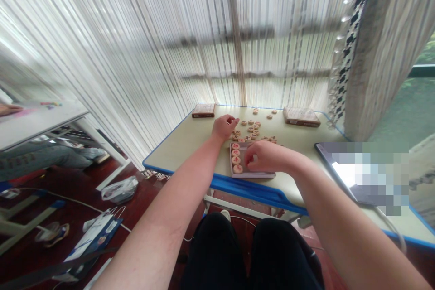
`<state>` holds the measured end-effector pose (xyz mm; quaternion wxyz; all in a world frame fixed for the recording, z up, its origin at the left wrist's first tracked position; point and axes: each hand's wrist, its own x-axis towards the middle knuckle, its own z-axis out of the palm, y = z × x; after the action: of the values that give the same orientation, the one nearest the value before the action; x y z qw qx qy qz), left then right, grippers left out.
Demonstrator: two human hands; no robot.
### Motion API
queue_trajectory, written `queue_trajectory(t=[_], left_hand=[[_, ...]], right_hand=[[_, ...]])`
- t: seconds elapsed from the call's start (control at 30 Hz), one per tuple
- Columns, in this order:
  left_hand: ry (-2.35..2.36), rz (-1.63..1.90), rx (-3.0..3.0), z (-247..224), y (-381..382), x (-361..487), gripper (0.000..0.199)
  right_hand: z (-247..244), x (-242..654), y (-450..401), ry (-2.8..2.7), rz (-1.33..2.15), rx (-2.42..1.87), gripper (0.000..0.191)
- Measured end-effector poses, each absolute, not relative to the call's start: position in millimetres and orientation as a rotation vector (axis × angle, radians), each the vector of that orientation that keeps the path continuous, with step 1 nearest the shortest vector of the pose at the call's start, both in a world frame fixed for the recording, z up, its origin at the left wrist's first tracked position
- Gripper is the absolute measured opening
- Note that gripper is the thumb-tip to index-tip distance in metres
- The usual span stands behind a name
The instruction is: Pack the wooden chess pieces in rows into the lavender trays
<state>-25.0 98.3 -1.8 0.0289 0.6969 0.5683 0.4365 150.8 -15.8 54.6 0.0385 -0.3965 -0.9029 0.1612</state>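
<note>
A shallow open box (253, 175) lies near the table's front edge, with a column of round wooden pieces (236, 160) bearing red characters along its left side. My right hand (260, 156) is over the box, its fingers curled down inside it; whatever they hold is hidden. Beyond the box, my left hand (226, 127) hovers at the left of the loose pieces, fingers bent towards the thumb, and I cannot make out anything between them. Several loose round pieces (253, 129) are scattered behind the box, some partly hidden by my right hand.
Two closed flat boxes sit at the back, one left (204, 110) and one right (302, 117). A tablet-like device (353, 176) lies at the right with a cable. Striped curtains (204, 31) hang behind the table (183, 145). Another person's hand (10, 109) rests on a table at far left.
</note>
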Motion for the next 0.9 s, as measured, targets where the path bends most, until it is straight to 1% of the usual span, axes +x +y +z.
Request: queue_trajectory(t=[0.17,0.27,0.47,0.67,0.8,0.9], left_hand=[[1.748,1.318,2.17,0,96,-24,0.038],[1.767,1.273,2.188,2,94,-23,0.038],[1.778,1.182,2.259,1,94,-23,0.04],[1.755,1.255,2.25,0,97,-25,0.037],[1.895,1.11,2.416,2,93,-30,0.035],[2.072,0.969,2.425,1,92,-35,0.037]], right_hand=[[46,150,-19,-2.831,0.49,-1.189,0.018],[48,147,-22,-2.806,0.443,-1.138,0.02],[54,146,-23,-2.795,0.492,-1.065,0.024],[64,154,-20,-2.644,0.559,-0.934,0.022],[61,160,-10,-2.503,0.673,-1.044,0.028],[54,162,10,-2.363,0.644,-1.13,0.029]])
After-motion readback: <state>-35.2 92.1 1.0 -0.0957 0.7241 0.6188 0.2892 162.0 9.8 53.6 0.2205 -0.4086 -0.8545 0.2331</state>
